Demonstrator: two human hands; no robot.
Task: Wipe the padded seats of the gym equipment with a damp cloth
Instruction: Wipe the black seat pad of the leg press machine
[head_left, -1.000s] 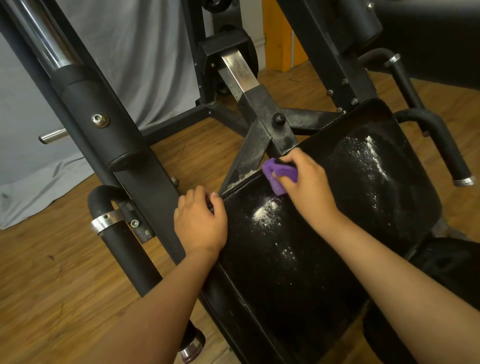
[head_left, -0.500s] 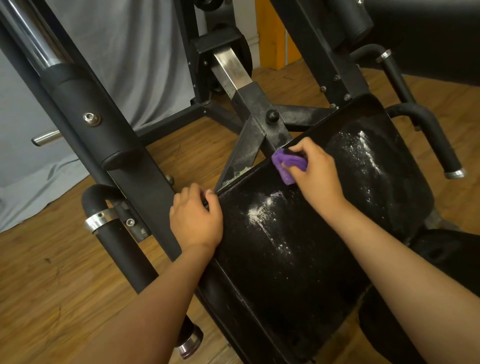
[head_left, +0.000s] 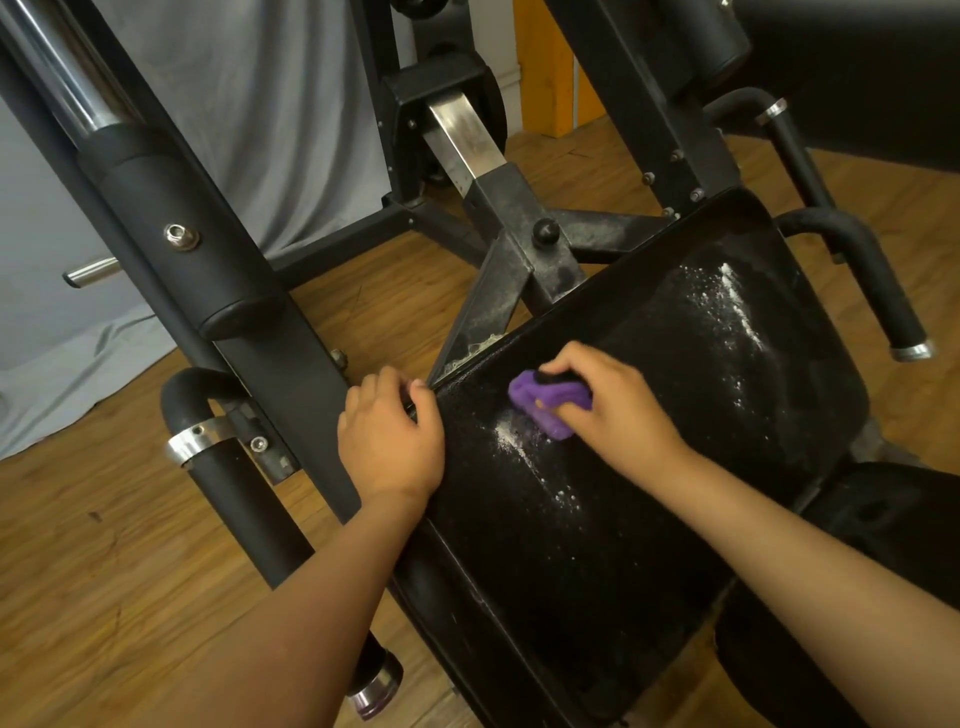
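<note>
Right hand (head_left: 613, 410) has come off the far left edge of the seat pad (head_left: 597, 545) and drawn nearer, onto the pad's face. The purple cloth (head_left: 550, 402) now touches the far end of the white powder patch (head_left: 511, 439); a second ago it sat at the rim, apart from the patch. The patch looks a little thinner and more drawn out than before (camera also shifted, so not certain).

Reading: the stroke has reached the first dirty spot, so wiping of this pad is under way but early.

Hands:
- Right hand grips the bunched cloth, fingers curled over it, pressing it down on the pad.
- Left hand (head_left: 389, 436) has stayed put, fingers curled over the pad's left edge, holding it.

Seat pad:
- Black, glossy, speckled all over with fine pale dust.
- Tilted, filling the right half of the view, between the left handle (head_left: 228, 478) and the right handle (head_left: 883, 296).
- Powder patch trails nearward from the cloth in a thin line.
- A second, longer powder streak (head_left: 732, 296) lies toward the far right, well apart from the cloth and untouched.
- Pale residue also on the metal bracket (head_left: 483, 322) just beyond the pad's far left edge.

Wood floor (head_left: 104, 545) below.
</note>
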